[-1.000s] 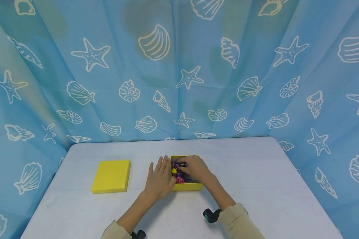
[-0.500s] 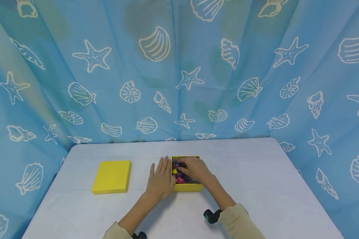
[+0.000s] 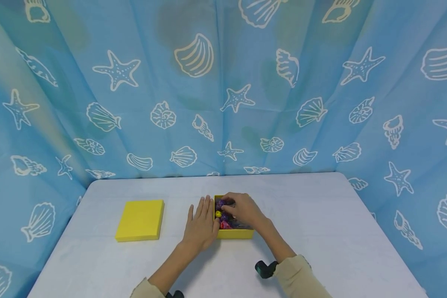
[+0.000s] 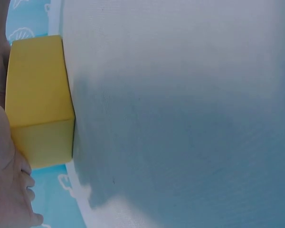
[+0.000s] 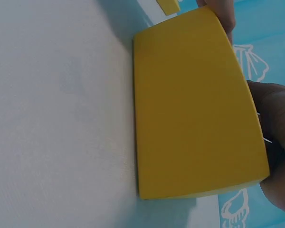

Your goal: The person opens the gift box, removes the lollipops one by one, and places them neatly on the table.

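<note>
- Several small shiny purple pieces, one round yellow piece and a crumpled pink-red piece lie along the left side of a lidless yellow rectangular box; the hand hides part of the contents.
- Handling, judged by eye: pieces light, slick-skinned, wrapping probably thin; best pinched round the body, not by a loose edge. Box looks like stiff card, light enough to skid; brace it by a side wall.
- Right hand: inside the box from the right, thumb and forefinger bent with a gap between them. Cannot tell whether the fingertips have hold of a piece.
- Left hand: fingers straight and spread, laid along the box's left wall, grasping nothing.
- Compared with half a second ago: right knuckles arch slightly higher, more purple shows by the fingertips; left hand and box practically unmoved.
- Farther left, well apart from the box: flat yellow square lid, on the white-covered table.
</note>
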A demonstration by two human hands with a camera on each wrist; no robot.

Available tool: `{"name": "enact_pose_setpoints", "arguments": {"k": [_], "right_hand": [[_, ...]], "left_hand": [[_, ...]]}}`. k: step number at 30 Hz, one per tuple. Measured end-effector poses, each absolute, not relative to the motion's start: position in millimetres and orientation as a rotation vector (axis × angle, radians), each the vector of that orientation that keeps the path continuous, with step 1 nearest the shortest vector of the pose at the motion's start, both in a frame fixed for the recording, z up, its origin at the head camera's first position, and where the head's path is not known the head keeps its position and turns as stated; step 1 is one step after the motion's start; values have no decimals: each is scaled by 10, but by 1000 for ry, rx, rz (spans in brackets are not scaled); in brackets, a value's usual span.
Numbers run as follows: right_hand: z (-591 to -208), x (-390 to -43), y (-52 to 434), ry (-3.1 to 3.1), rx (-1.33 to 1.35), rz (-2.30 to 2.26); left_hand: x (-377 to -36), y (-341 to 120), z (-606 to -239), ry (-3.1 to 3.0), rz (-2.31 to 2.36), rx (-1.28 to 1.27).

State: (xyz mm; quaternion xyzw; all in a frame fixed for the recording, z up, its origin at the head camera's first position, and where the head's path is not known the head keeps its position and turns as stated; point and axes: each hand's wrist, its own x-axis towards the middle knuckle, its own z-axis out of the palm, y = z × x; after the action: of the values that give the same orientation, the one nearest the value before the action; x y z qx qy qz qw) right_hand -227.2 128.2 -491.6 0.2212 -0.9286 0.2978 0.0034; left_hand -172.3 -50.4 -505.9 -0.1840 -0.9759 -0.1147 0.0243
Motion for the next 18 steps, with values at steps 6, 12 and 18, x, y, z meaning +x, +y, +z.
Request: {"name": "enact_pose_setpoints", "arguments": {"k": [6,12,18], "right_hand": [[-4915,-2295,1338,-2829,664,1189],[-4840,-2286,1402,-2774,602,1316],[-4773,-2277,1524,-2731,575,1317]], "left_hand": [[-1717,-494,-5065,-3017,-347,-563],[-1714,-486,-5059,-3030,-342,-555],[-1721,-487,-5065,-3031,-324,-548]]}}
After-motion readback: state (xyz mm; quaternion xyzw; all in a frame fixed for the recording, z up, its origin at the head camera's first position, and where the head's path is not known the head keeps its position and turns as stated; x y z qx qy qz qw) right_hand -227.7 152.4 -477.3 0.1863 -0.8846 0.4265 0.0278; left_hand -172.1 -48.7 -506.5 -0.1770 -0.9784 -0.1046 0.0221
